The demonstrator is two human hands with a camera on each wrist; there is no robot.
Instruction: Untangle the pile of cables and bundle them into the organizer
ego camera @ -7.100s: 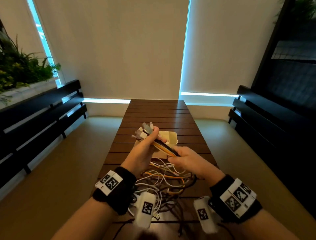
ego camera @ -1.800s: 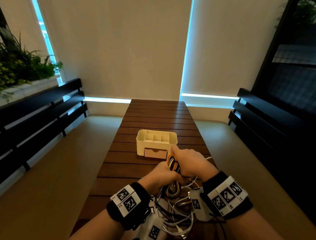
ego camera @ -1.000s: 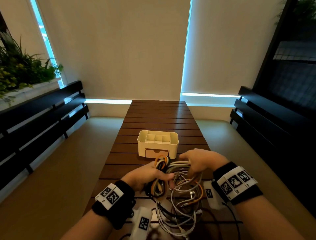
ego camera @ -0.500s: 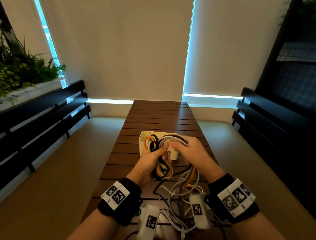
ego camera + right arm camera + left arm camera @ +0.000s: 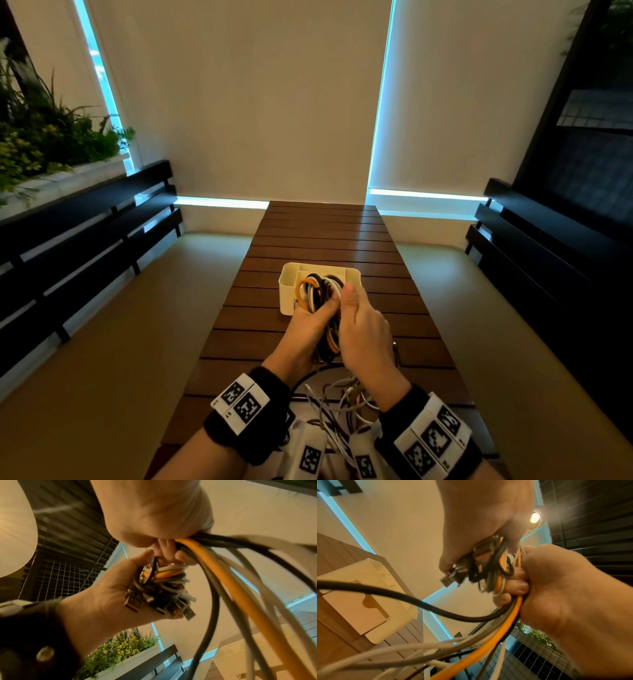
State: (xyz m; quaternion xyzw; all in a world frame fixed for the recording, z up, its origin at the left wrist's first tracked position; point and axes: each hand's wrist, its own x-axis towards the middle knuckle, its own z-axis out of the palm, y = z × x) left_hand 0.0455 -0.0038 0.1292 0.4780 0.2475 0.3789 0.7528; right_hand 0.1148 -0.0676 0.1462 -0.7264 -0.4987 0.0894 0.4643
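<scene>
A bundle of orange, black and white cables (image 5: 320, 291) is held in the air just in front of the white organizer (image 5: 286, 284), its loops over the front rim. My left hand (image 5: 313, 317) grips the coiled part, with several USB plugs (image 5: 163, 605) lying against its palm. Pressed against it, my right hand (image 5: 356, 318) has its fingers curled round the orange and black strands (image 5: 510, 615), thumb up. Loose cable ends (image 5: 342, 401) hang down to the table between my wrists. The organizer's compartments are mostly hidden behind the loops.
The organizer stands mid-way along a slatted brown wooden table (image 5: 325, 233). Dark slatted benches (image 5: 85, 233) run along both sides, with a planter of green plants (image 5: 44, 144) behind the left one. White blinds close off the far end.
Both hands have drawn together and tightened on the bundle. The right hand has closed round the strands with its thumb raised. The hanging cables are gathered more closely.
</scene>
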